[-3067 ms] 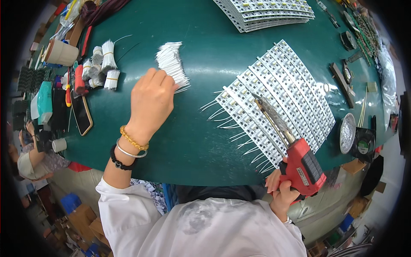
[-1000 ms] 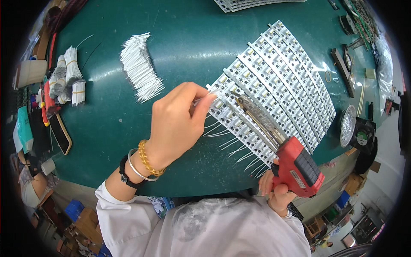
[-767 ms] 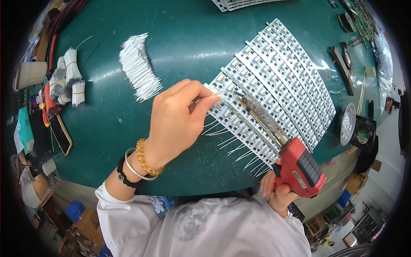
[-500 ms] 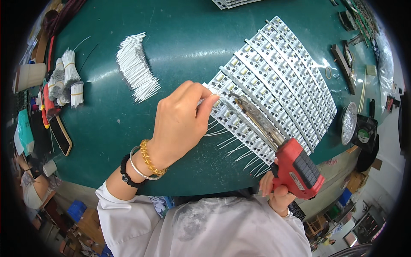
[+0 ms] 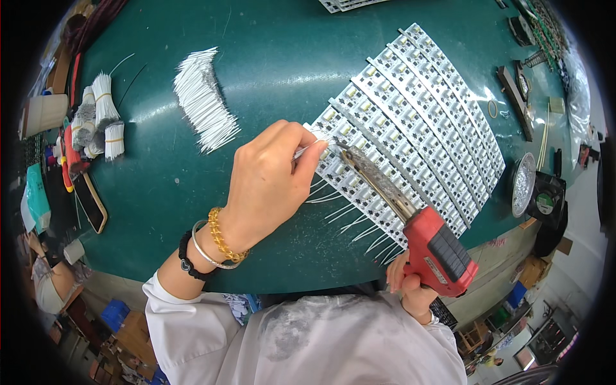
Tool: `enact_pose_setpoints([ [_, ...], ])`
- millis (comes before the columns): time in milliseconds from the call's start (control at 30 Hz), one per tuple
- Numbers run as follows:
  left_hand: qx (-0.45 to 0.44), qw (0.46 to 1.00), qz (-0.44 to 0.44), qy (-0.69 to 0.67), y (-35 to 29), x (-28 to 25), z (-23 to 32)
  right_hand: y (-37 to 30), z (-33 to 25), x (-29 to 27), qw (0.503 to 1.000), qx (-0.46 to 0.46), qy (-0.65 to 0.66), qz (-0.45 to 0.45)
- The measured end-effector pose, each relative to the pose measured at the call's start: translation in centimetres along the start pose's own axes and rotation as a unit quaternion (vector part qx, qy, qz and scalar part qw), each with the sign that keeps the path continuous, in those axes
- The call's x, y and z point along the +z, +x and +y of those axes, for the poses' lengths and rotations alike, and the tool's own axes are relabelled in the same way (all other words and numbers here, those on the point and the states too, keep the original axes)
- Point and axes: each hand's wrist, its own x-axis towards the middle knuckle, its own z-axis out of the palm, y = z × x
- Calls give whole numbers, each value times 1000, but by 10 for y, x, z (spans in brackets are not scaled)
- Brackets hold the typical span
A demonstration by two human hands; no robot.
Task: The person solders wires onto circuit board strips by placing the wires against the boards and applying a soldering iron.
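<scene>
A panel of white circuit boards (image 5: 420, 106), with rows of small parts and pale strips across it, lies on the green table. At its left corner my left hand (image 5: 268, 170) pinches a thin white wire (image 5: 301, 152) between thumb and forefinger, its end over the board. My right hand (image 5: 416, 294) is closed round the handle of a red soldering gun (image 5: 439, 253). The gun's narrow metal tip points up and left, close by my left fingertips; whether it touches the board is hard to tell. Several white wires (image 5: 362, 228) stick out from the panel's near edge.
Loose white wires lie in a pile (image 5: 205, 99) to the left. Beyond are banded wire bundles (image 5: 106, 109), a phone (image 5: 90, 202) and red-handled pliers (image 5: 67, 173). On the right are a silvery dish (image 5: 523, 183), a small black fan (image 5: 547, 199) and a dark bar (image 5: 514, 102).
The soldering gun has moved up and left with my right hand, bringing its tip nearer to my left fingertips. My left hand has barely shifted and keeps its pinch on the wire.
</scene>
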Motion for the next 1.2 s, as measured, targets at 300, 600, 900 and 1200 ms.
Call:
enact_pose_setpoints([
  [300, 7, 1000, -3, 0, 2, 2, 0, 21, -34, 29, 992, 14, 53, 115],
  [600, 134, 987, 82, 35, 4, -19, 5, 12, -26, 26, 985, -39, 69, 151],
  [900, 21, 998, -29, -47, -6, 3, 10, 4, -19, 21, 986, -46, 60, 148],
  [1200, -59, 993, -39, -93, -8, 14, 6, 2, -15, 11, 998, -7, 19, 62],
])
